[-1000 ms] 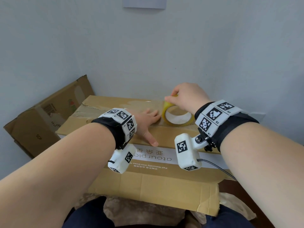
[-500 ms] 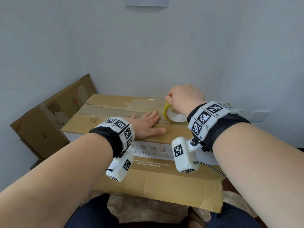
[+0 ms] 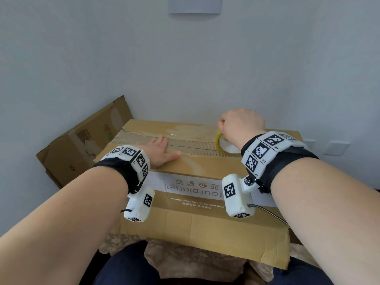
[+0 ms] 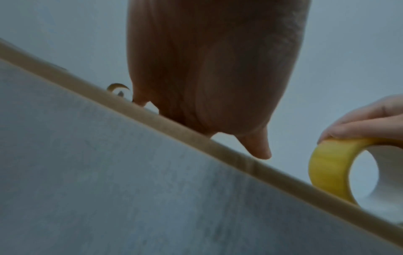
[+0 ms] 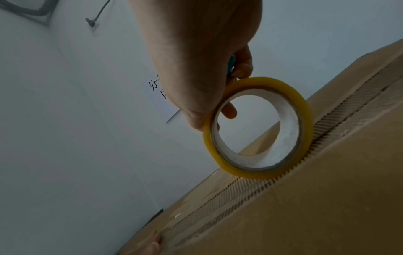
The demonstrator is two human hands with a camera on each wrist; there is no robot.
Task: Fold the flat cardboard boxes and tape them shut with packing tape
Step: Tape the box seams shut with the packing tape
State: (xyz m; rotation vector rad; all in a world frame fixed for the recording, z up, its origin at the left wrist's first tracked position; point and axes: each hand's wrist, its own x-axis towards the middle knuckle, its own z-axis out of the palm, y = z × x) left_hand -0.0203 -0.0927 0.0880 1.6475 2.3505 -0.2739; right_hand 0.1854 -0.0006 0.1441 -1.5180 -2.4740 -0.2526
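**Taping top seam of folded box**

Cardboard box folded up, lying on its side in front of the person, top face up, corrugated seam running left to right across it. Judged light and stiff across the panels, soft along the torn seam edges, so likely to flex if pressed off the seam. Best held flat from above, beside the seam.

Tape roll yellow, standing on edge on the seam near the box's right end. Rigid core, slick outer wrap; best gripped through the core with fingers over the rim. Clear tape probably laid along the seam already, glare makes it hard to confirm.

Right hand clamped on the roll, fingers curled over the top, one fingertip inside the core. Small teal thing also tucked in that hand, unclear what.

Left hand spread flat, fingers straight, pressing the box top at the seam, well left of the roll.

Second flattened box leaning on the wall at left.
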